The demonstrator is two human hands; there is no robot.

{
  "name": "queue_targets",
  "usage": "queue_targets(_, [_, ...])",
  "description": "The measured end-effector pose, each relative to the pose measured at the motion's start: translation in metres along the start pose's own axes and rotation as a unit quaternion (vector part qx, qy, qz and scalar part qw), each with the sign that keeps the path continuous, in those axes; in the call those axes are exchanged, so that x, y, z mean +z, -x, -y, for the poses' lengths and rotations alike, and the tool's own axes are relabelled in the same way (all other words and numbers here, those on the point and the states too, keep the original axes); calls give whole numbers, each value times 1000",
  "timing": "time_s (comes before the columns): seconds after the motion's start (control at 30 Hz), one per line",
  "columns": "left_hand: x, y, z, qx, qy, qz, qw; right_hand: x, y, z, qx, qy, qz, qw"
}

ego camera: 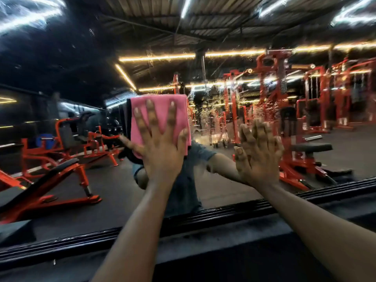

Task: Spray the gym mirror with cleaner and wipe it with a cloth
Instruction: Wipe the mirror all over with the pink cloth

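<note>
Head view. The gym mirror [213, 123] fills the upper field, its lower edge seated in a dark ribbed frame [223, 212] that runs diagonally across the picture. Below the frame lies a dark ledge [234, 241].

The pink cloth [160, 110] lies flat against the glass, left of centre. The left hand [160, 147] presses on it with straight, spread fingers; its grip is splayed wide and pinches nothing. The lower half of the cloth is covered by the palm, while the upper edge and right side show clear of the fingers.

The right hand [258, 153] rests flat against the bare mirror to the right of the cloth, apart from it. Its fingers are straight and close together, holding nothing. The hand is blurred, so finer finger placement cannot be told.

Fine droplets [219, 98] speckle the glass between and above the two hands, densest just to the right of the cloth.

In the reflection: red exercise machines [284, 102] at right, a red bench [50, 180] with black padding at left, strip lights [156, 57] on the ceiling, and the person's sleeve and forearm behind the hands.

No container shows in this view.
</note>
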State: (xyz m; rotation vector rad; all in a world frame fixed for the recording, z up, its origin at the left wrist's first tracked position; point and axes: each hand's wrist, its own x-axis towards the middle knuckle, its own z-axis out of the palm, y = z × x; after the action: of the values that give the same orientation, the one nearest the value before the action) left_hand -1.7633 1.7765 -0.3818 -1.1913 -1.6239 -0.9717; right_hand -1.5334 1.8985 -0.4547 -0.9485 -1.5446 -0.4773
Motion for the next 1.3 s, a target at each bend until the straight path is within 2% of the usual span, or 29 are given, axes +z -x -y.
queue_targets(0.1, [16, 80, -6, 2, 11, 25, 1000, 0, 1, 3, -27, 38, -53, 997])
queue_targets(0.2, [39, 155, 3, 82, 15, 60, 995, 3, 4, 1, -27, 43, -51, 997])
queue_targets(0.43, [38, 144, 8, 115, -1, 76, 990, 8, 2, -4, -25, 31, -53, 998])
queue_targets(0.5, [36, 123, 0, 93, 9, 65, 994, 9, 3, -7, -28, 32, -58, 997])
queue_targets(0.6, [34, 104, -20, 14, 17, 61, 998, 9, 2, -9, -29, 35, -48, 998])
queue_targets(0.73, [43, 146, -47, -80, 41, 78, 993, 7, 1, -9, -28, 46, -41, 998])
queue_targets(0.83, [52, 177, -55, -84, 42, 105, 990, 6, 2, -11, -31, 32, -21, 999])
queue_targets(0.97, [41, 131, -55, -99, 72, 71, 990, 4, 1, -12, -36, 8, -12, 999])
queue_targets(1.03, [28, 68, -52, -105, 72, 28, 991, 2, 1, -14, -44, 0, 0, 999])
queue_targets(1.17, [3, -49, -59, -114, 4, -36, 993, 0, 2, -15, -38, -8, 11, 999])
queue_targets(1.23, [2, -54, -72, -99, -13, -42, 994, 1, 2, -15, -37, -8, 15, 999])
queue_targets(1.3, [9, -25, -78, -30, -21, -28, 999, 1, 2, -16, -40, -11, 18, 999])
